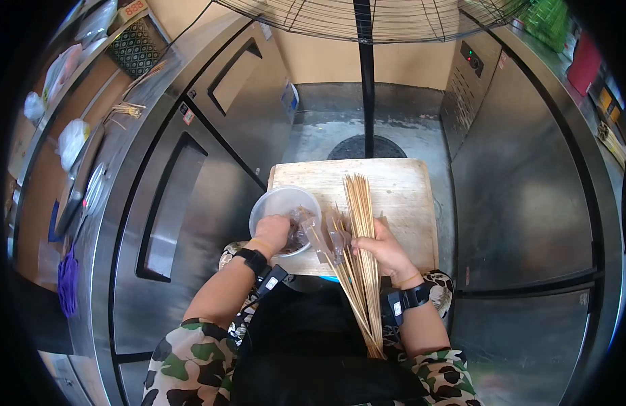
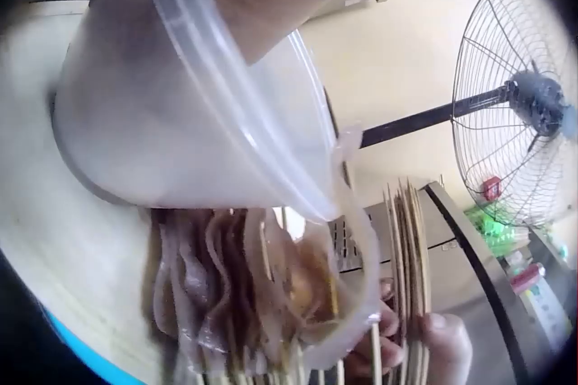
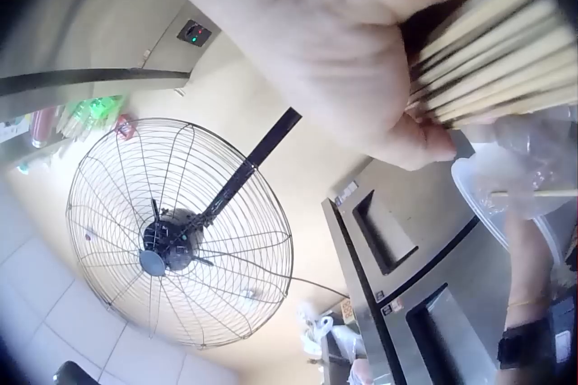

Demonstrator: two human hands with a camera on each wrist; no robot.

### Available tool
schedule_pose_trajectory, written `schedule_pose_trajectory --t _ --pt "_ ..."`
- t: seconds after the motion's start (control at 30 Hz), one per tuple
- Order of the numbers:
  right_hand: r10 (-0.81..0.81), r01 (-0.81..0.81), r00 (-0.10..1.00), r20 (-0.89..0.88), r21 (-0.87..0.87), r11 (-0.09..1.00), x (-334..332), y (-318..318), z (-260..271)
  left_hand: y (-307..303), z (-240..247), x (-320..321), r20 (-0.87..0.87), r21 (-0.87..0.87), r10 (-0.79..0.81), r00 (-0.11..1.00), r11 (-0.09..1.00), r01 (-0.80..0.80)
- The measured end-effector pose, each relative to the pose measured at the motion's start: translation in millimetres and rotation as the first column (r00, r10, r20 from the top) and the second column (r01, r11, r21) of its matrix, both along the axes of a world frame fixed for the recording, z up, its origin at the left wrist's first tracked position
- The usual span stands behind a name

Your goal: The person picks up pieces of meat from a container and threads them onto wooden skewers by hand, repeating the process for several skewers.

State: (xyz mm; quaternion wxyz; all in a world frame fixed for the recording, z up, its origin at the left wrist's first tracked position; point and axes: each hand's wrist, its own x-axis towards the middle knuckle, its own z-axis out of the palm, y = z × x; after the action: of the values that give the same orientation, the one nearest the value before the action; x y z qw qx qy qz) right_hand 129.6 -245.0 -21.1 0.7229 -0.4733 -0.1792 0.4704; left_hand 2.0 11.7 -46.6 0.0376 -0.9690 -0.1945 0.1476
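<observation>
My left hand [image 1: 272,231] reaches into a translucent plastic tub [image 1: 260,203] on the left of a wooden board [image 1: 397,183]. Slices of pinkish-brown meat [image 1: 300,220] lie in the tub; my left fingertips are hidden among them, so I cannot tell whether they pinch a slice. My right hand [image 1: 384,252] grips a thick bundle of bamboo skewers [image 1: 359,203], thumb across the front, points facing away from me. Between tub and bundle, several threaded meat skewers [image 2: 217,286] lie side by side, the flat slices folded in waves. One pale strip [image 2: 361,267] curls up beside the tub rim.
The board sits over my lap, with a fan [image 2: 533,100] on a black pole [image 1: 367,95] beyond it. Steel cabinets [image 1: 204,176] stand close on the left, and another steel unit [image 1: 523,176] on the right. Bags and loose sticks [image 1: 128,109] lie on the left counter.
</observation>
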Motion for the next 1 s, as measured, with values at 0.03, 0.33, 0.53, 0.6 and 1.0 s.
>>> schedule_pose_trajectory --t 0.03,0.33,0.53,0.6,1.0 --pt "0.001 -0.001 1.0 -0.006 -0.007 1.0 0 0 -1 -2 10 0 0.016 -0.05 -0.019 1.0 0.999 0.019" --pt "0.043 -0.041 0.997 -0.059 0.021 0.999 4 1 -7 4 67 -16 -0.004 -0.982 0.627 0.779 0.146 -0.123" --pt "0.032 -0.031 0.994 -0.108 0.012 0.999 2 4 -5 -6 50 -19 -0.082 -0.995 0.732 0.677 -0.101 -0.011" --pt "0.021 -0.021 0.994 -0.106 -0.003 1.0 2 4 -5 -3 32 -19 0.141 -0.938 0.575 0.806 0.339 -0.077" --pt "-0.025 0.019 0.98 -0.198 -0.033 0.999 3 3 -4 2 48 -9 0.364 -0.916 0.604 0.709 0.369 0.156"
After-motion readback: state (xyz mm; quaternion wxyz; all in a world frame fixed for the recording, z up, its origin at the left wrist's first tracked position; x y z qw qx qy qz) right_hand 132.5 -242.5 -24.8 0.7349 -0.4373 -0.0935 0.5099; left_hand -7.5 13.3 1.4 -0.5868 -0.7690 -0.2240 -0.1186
